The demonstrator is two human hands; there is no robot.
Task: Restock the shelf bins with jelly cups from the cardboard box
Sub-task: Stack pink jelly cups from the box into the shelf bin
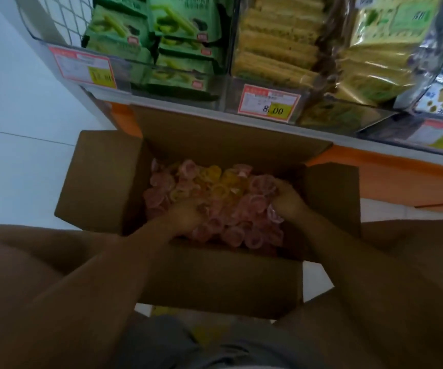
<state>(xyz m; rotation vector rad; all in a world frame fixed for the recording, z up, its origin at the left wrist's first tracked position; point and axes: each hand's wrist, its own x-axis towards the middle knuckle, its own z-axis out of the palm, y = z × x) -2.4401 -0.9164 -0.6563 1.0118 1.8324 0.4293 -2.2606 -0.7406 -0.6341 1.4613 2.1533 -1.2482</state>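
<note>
Your left hand [188,215] and right hand [287,200] clutch jelly cups [215,182] in the cardboard box [100,179]; shelf bins [225,89] lie at 12 o'clock.

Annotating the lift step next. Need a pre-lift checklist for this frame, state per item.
1. Flaps of the cardboard box folded out, way up open: ok.
2. Stock left: ok, jelly cups in pink and yellow fill the box.
3. Grip of right hand: ok, fingers curled round pink cups.
4. Grip of left hand: cannot tell, fingers buried in the pile and blurred.
5. Free bin for the cups: cannot tell; the shelf bins in view hold green packs and yellow packs.
</note>
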